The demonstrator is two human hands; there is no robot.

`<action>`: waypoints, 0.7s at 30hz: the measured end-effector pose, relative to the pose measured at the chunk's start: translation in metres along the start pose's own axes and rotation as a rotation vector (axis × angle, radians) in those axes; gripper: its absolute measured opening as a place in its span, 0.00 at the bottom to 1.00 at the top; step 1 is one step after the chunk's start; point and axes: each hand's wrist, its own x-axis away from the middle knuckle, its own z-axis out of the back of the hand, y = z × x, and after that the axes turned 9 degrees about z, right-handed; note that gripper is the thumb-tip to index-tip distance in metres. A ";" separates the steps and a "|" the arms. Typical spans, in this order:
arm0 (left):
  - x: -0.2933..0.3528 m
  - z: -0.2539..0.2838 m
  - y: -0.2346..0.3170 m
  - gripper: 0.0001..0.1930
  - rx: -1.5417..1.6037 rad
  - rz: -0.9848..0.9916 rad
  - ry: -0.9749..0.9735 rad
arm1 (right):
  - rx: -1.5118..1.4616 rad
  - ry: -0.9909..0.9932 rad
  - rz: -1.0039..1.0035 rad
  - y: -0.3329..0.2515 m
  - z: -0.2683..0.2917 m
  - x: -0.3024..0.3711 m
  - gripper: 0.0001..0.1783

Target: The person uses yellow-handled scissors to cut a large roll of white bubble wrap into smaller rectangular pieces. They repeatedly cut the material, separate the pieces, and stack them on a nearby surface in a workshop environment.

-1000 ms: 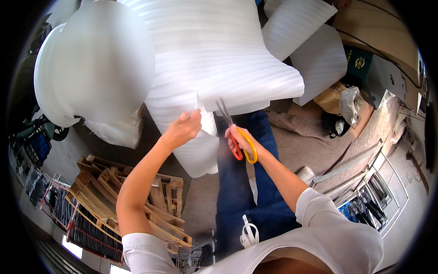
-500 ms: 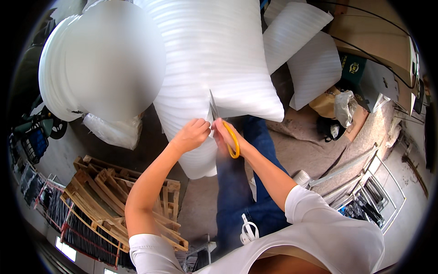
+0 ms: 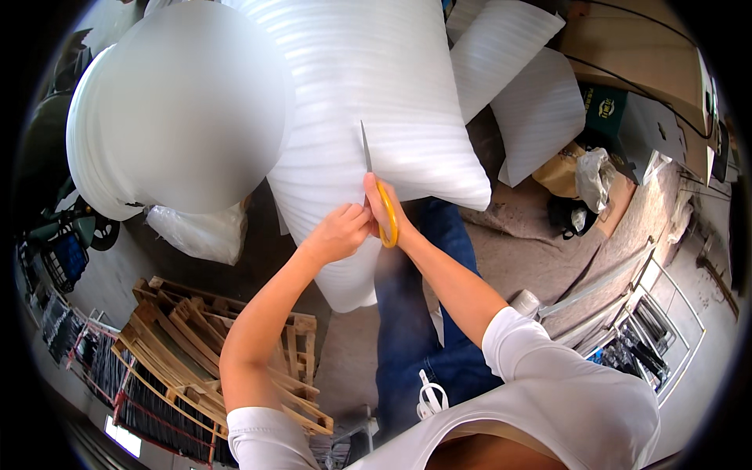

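White foam sheet [image 3: 384, 70] could tear crookedly if the left hand [image 3: 338, 233], pinching its edge, tugs unevenly against yellow-handled scissors [image 3: 366, 149] gripped by the right hand [image 3: 398, 214].

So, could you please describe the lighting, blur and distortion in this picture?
Head view: the white foam sheet is bright, its ridges faint; head view: the round end of the foam roll at left is blurred, with a grey patch; head view: the yellow-handled scissors look fairly sharp; head view: the wooden pallets seem bowed by the fisheye, picture corners black.
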 end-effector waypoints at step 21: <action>-0.008 0.000 0.008 0.03 0.009 -0.042 -0.044 | 0.018 -0.016 0.005 -0.056 0.015 -0.095 0.35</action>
